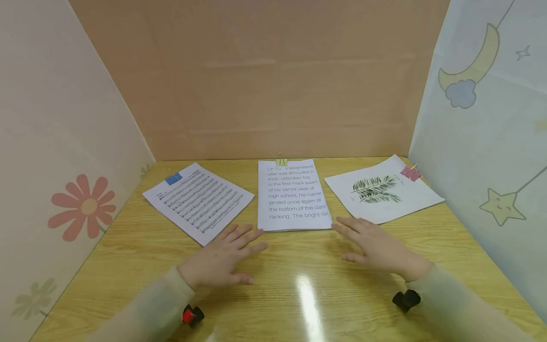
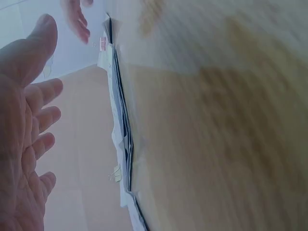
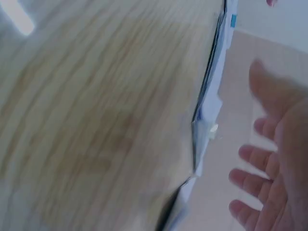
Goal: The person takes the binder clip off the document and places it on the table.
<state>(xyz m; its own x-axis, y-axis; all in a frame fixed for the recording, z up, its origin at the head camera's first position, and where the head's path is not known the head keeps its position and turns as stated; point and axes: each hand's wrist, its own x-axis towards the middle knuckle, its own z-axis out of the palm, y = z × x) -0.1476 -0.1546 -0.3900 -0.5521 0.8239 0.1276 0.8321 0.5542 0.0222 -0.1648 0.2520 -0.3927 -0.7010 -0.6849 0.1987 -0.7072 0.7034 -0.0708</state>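
Three stacks of paper lie on the wooden table [image 1: 290, 266]. The left one is sheet music [image 1: 201, 204] with a blue binder clip [image 1: 173, 178]. In the middle is a stack of large printed text [image 1: 292, 197], with a yellow binder clip [image 1: 281, 162] on its top edge. A leaf drawing [image 1: 376, 190] with a pink binder clip [image 1: 411, 173] lies at the right. My left hand [image 1: 224, 259], fingers spread, hovers near the sheet music's lower corner. My right hand [image 1: 378, 244] hovers near the text stack's lower right corner. Both hands hold nothing.
A plain tan panel [image 1: 278, 80] stands behind the table. White side panels rise at both sides, the left with a red flower [image 1: 87, 206], the right with a moon [image 1: 476, 61] and a star [image 1: 502, 206]. Light glares off the table between the hands.
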